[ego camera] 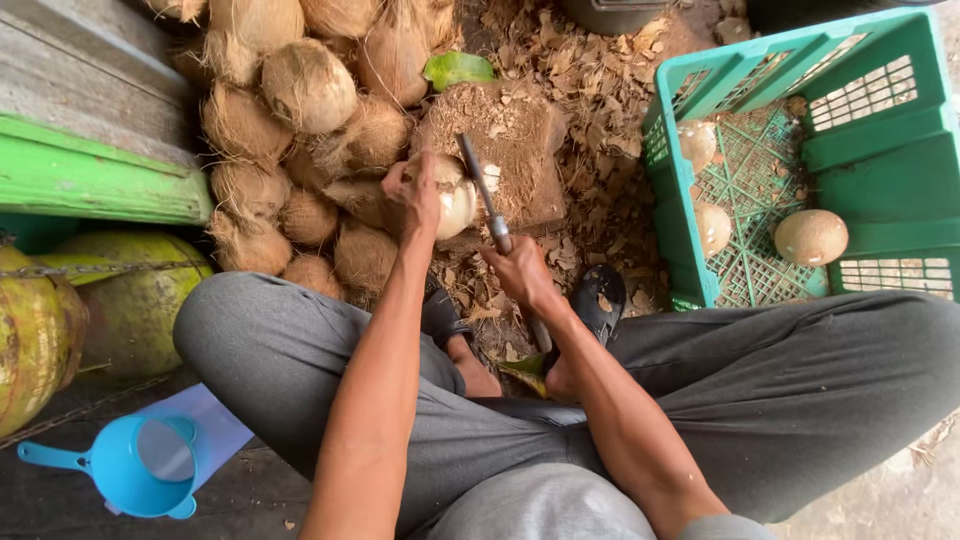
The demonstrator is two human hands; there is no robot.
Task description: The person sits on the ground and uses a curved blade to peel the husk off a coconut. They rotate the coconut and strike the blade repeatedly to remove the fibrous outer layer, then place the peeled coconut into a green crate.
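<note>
At the far left sit large green unhusked coconuts [120, 300] and a blue plastic scoop [140, 465] on the floor, under a green-painted wooden ledge [95, 180]. Beside them is a heap of brown husked coconuts [290, 150], packed tight against the person's left knee, which leaves little spare room on that side.

The left hand [415, 195] is closed around the back of a partly pared coconut [455, 195], steadying it against a worn wooden chopping block [510, 150]. The fingers wrap the shell just beside the blade [478, 180] of a long knife, whose handle the right hand [520, 270] has its grip clamped on. The blade lies across the pale, shaved face of the nut.

The plain danger is closeness — the cutting edge works right next to the left fingers, and a round, smooth shell could roll or let the blade skid toward them. I judge a glancing stroke could also carry down toward the bare foot in a black sandal [600, 300] that rests just below the block, with the other foot tucked between the knees.

The ground around the block is littered with husk shavings [590, 90], loose footing for the nut if it drops. To the right a green plastic crate [880, 150] holds three pared coconuts [810, 237] — its near wall stands close to the right knee, so the knife arm swings in a narrow lane between crate and heap.
</note>
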